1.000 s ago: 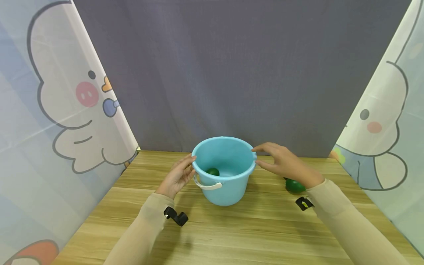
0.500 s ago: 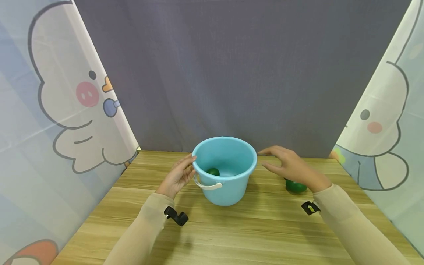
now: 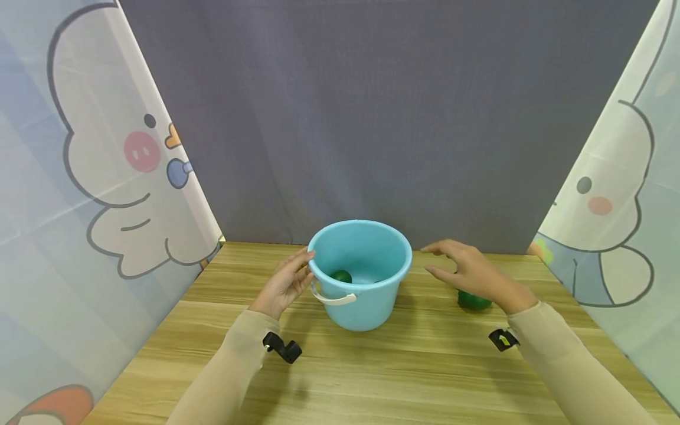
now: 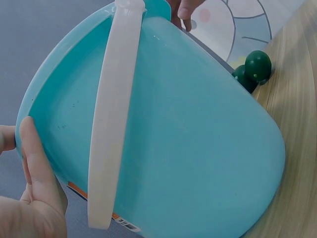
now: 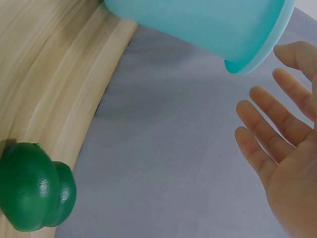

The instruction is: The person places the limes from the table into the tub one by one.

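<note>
A light blue bucket [image 3: 366, 304] stands upright on the table, its white handle [image 3: 337, 300] hanging down the front left side. My left hand [image 3: 285, 282] holds the bucket's left rim, thumb and fingers on either side of it. Inside the bucket lies a dark green rounded thing [image 3: 342, 276]. Just right of the bucket, my right hand [image 3: 470, 273] hovers with fingers spread and apart from the rim, holding nothing. Below and behind that hand sit glossy dark green, fruit-like ovals [image 5: 29, 186], close together on the table; the head view partly hides them.
The wood-grained table [image 3: 372, 378] ends at a grey curtain [image 3: 350, 118] behind the bucket. Cartoon-printed cloths [image 3: 106, 177] hang at both sides. A black wrist mount [image 3: 283, 347] is strapped to the left sleeve, another to the right.
My right hand has let go of the bucket's right rim and moved off to the right. The left hand keeps its place on the rim, and the bucket stands practically still.
</note>
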`<control>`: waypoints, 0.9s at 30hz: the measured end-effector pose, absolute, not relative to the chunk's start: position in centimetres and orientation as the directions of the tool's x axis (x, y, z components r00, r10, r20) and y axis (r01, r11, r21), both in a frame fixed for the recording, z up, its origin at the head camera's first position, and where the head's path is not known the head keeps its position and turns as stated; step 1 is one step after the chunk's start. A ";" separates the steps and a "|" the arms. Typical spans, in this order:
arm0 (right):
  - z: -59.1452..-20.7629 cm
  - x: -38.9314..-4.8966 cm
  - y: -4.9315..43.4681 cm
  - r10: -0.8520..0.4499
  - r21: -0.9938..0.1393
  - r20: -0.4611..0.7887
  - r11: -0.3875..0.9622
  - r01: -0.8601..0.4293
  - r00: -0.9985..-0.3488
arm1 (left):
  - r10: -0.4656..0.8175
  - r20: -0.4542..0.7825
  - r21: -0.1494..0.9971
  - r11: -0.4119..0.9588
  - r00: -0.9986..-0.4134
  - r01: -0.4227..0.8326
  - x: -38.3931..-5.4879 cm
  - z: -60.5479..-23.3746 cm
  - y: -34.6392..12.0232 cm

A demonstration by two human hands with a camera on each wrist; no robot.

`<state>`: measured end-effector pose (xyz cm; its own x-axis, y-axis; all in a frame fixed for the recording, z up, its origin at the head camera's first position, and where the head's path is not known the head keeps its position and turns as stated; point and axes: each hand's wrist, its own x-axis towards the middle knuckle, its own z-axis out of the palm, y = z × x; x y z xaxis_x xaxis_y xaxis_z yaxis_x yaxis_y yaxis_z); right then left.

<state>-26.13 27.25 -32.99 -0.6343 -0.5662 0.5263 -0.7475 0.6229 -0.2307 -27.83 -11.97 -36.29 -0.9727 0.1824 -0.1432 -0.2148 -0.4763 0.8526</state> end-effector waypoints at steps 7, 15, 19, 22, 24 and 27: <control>-33.6 -26.0 28.1 -0.552 -0.248 0.473 0.665 -0.704 -0.687 | 0.189 -0.139 0.848 -0.484 -0.972 -0.215 -27.8 -36.2 -12.0; -34.3 -25.6 28.9 -0.556 -0.246 0.473 0.661 -0.709 -0.683 | 0.191 -0.135 0.850 -0.481 -0.972 -0.213 -27.7 -36.2 -12.0; -34.6 -25.7 29.3 -0.564 -0.216 0.486 0.663 -0.717 -0.668 | 0.195 -0.132 0.848 -0.486 -0.972 -0.213 -27.7 -36.2 -12.0; -34.9 -25.8 29.6 -0.559 -0.217 0.475 0.674 -0.706 -0.680 | 0.196 -0.131 0.847 -0.488 -0.972 -0.212 -27.7 -36.2 -12.0; -35.0 -25.8 29.8 -0.554 -0.225 0.461 0.682 -0.696 -0.693 | 0.193 -0.131 0.848 -0.486 -0.973 -0.210 -27.6 -36.1 -12.0; -35.1 -25.7 29.9 -0.550 -0.233 0.450 0.688 -0.687 -0.703 | 0.189 -0.132 0.849 -0.484 -0.973 -0.209 -27.6 -36.1 -11.9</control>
